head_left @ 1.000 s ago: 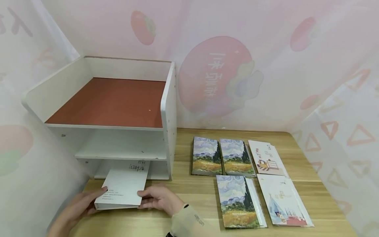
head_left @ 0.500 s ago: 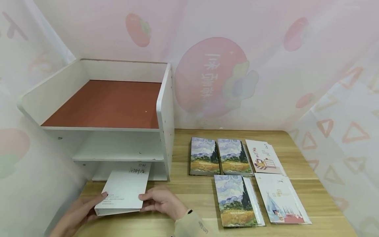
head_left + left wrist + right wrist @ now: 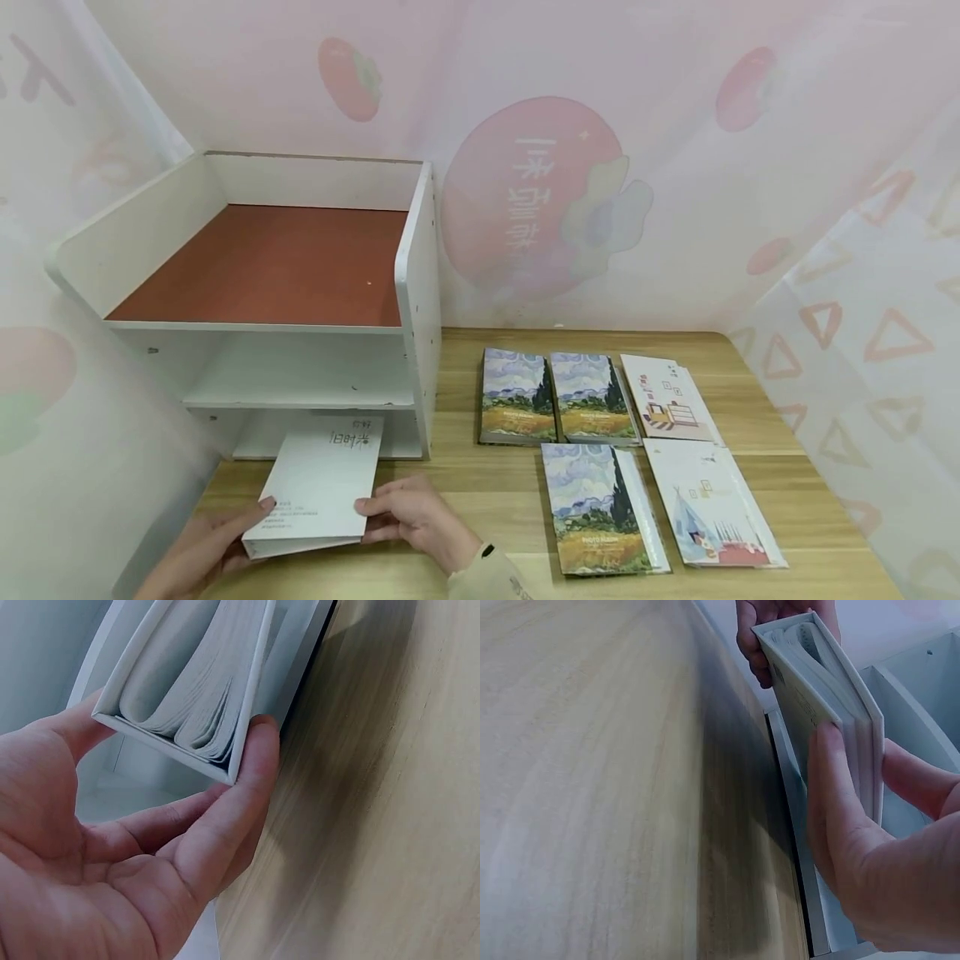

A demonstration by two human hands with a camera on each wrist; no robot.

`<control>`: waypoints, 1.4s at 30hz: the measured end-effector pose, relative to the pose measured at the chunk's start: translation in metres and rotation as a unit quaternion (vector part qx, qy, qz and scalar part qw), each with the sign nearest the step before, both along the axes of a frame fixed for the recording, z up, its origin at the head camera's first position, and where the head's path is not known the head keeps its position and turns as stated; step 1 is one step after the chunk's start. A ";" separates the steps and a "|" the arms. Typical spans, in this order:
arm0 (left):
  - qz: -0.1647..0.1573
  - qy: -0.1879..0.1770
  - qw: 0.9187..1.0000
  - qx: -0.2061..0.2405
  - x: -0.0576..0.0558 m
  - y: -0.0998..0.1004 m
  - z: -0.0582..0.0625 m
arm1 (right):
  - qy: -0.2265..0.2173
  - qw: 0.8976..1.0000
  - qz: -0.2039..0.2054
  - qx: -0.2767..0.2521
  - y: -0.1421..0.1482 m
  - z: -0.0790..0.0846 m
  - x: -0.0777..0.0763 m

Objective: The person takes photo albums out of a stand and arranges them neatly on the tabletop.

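Both hands hold a thick white photo album with dark lettering on its cover. Its far end lies within the bottom compartment of the white shelf unit, while the near end sticks out over the table. The left hand grips the near left corner, thumb on top and fingers beneath. On the opposite long side the right hand pinches the album between thumb and fingers. In the left wrist view the folded page edges show between the covers. A gap separates the album from the wood in the right wrist view.
Three landscape-painted photo albums lie on the wooden table to the right. Beside them are two white illustrated albums. The shelf has a middle board and a red-brown top board. Patterned curtains hang behind and at the sides.
The album has come slightly toward the person, with both hands keeping their grip on it. The head view has shifted a little. The albums on the right stay in place.
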State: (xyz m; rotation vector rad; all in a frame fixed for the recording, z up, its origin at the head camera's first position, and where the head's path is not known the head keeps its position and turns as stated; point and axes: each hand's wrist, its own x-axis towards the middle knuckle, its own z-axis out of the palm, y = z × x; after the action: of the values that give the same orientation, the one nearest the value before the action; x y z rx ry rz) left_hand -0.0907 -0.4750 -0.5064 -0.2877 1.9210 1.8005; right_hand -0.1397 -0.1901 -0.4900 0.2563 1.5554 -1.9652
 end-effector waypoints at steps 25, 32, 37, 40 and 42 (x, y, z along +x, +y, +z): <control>-0.031 -0.059 0.998 -0.019 0.025 0.016 0.004 | 0.028 0.999 0.040 0.009 0.028 0.002 0.028; -0.031 -0.059 0.998 -0.023 0.025 0.020 0.004 | 0.025 0.998 0.048 0.019 0.032 0.002 0.029; -0.031 -0.056 0.997 -0.034 0.024 0.022 0.004 | 0.024 0.998 0.053 0.020 0.034 0.001 0.029; -0.032 -0.056 0.997 -0.039 0.023 0.024 0.005 | 0.025 0.998 0.058 0.020 0.036 0.002 0.029; -0.034 -0.056 0.997 -0.043 0.023 0.025 0.005 | 0.028 0.998 0.060 0.023 0.037 0.002 0.029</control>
State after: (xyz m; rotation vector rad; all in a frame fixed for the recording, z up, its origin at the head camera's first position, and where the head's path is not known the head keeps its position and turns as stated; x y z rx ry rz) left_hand -0.0678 -0.4503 -0.5009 -0.3419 1.9096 1.6270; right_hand -0.1106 -0.1535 -0.4885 0.1258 1.6145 -1.8605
